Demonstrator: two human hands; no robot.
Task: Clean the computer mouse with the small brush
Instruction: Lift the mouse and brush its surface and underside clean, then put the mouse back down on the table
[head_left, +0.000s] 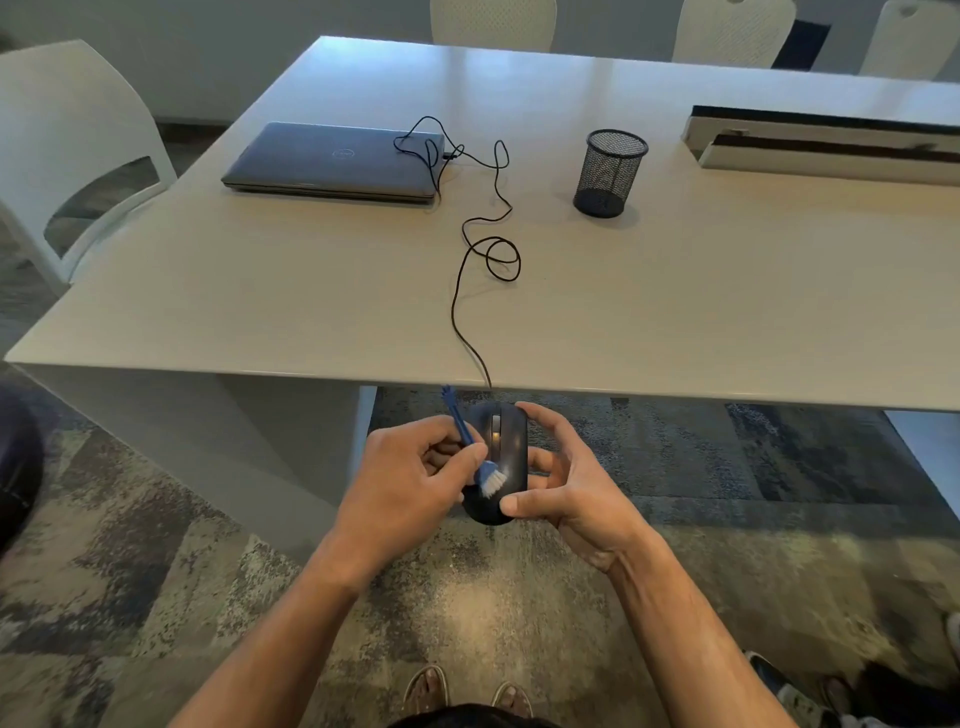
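A black wired computer mouse (506, 441) is held in the air just in front of the table's near edge, top side up. My right hand (563, 486) grips it from the right, thumb on its near end. My left hand (410, 475) pinches a small blue brush (470, 441) by its handle. The brush's white bristles (491, 484) rest on the mouse's back, left of centre. The mouse's black cable (470, 244) runs up over the table in loops to a shut grey laptop (337, 158).
The white table (675, 291) carries the laptop at the back left, a black mesh pen cup (610, 171) and a long white cable tray (831, 143) at the right. White chairs (67, 145) stand around. Patterned carpet and my sandalled feet (467, 693) lie below.
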